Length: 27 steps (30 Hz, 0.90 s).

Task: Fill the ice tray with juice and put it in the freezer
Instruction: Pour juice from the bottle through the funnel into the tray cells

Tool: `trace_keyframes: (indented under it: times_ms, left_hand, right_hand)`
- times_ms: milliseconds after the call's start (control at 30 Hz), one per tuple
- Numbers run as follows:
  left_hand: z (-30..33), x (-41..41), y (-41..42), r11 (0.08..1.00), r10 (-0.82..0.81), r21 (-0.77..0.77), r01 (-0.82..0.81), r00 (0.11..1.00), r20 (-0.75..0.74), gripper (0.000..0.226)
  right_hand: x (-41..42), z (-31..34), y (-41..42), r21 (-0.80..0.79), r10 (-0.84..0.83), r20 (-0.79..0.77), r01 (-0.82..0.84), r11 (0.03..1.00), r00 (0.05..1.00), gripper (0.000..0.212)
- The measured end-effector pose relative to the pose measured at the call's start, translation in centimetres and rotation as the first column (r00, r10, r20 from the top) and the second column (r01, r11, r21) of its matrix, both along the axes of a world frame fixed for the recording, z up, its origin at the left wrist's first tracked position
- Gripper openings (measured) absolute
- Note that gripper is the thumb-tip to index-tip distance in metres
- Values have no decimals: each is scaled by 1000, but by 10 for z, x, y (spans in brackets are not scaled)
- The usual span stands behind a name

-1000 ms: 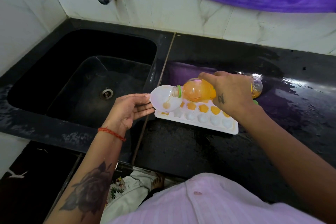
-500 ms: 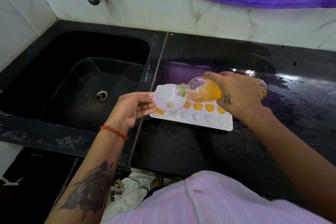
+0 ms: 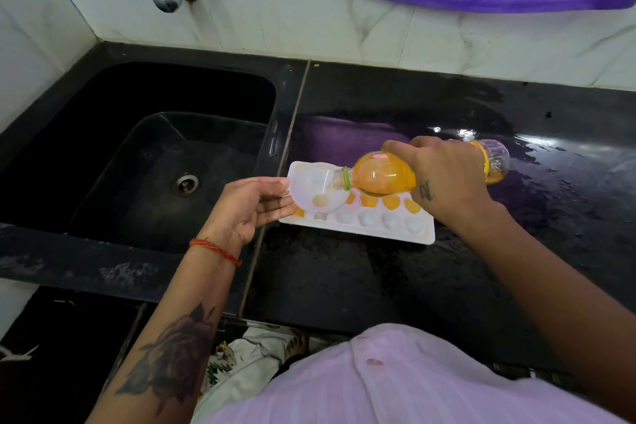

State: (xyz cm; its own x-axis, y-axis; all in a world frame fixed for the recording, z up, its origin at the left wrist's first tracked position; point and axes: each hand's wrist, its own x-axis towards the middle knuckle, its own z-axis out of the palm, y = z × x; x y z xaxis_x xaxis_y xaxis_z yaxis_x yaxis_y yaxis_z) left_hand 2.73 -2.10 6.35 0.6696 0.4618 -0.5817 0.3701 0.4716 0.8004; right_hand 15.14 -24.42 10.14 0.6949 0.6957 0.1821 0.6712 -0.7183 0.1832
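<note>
— Beneath both hands, what has changed since the earlier frame?
— Little about the big things. The black counter (image 3: 344, 286) and the sink (image 3: 155, 155) off the left hand's outer side lie as before. The ice tray (image 3: 361, 229) is flat on the counter where it was, under the right hand's wrist side and just past the left fingertips.
— And the bottle?
— The juice bottle (image 3: 382, 174) is still on its side over the tray, but more orange juice now fills the shoulder next to the neck than half a second ago. Its mouth still meets the funnel's bowl.
— The hands?
— The right hand (image 3: 444, 182) stays wrapped over the bottle's middle from above, fingers curled round it. The left hand (image 3: 247, 206) keeps the white funnel (image 3: 316, 191) at its rim, thumb on top and fingers underneath, palm turned up. The two hands are apart, with funnel and bottle neck between them.
— How does the tray look?
— White, two rows of rounded cells. The row nearer the right hand's knuckles shows orange juice in several cells; the row nearer the person looks pale, not filled. A cell by the left fingertips holds orange too. A little juice sits in the funnel's bottom.
</note>
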Motion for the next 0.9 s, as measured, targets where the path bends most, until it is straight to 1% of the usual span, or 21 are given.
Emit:
trace_keyframes:
  times_ms: [200,367,600,900]
  left_hand:
    - [0,0,0,1000,-4,9,4,1000,-8,11]
    - [2,-1,2,1000,0,6,0,1000,-3,10]
    - [7,5,-2,1000,-26,-2,27,999,41,9]
    - [1,19,-19,997,-72,-39,73,997,29,6]
  right_hand:
    - [0,0,1,6,-1,-18,1,1000,1000,58]
    - [-1,2,-2,18,-18,-74,20,1000,997,63]
    - [-2,7,-13,61,-81,-80,86,994,994,68]
    - [0,3,-31,25,-103,-37,104,994,994,55]
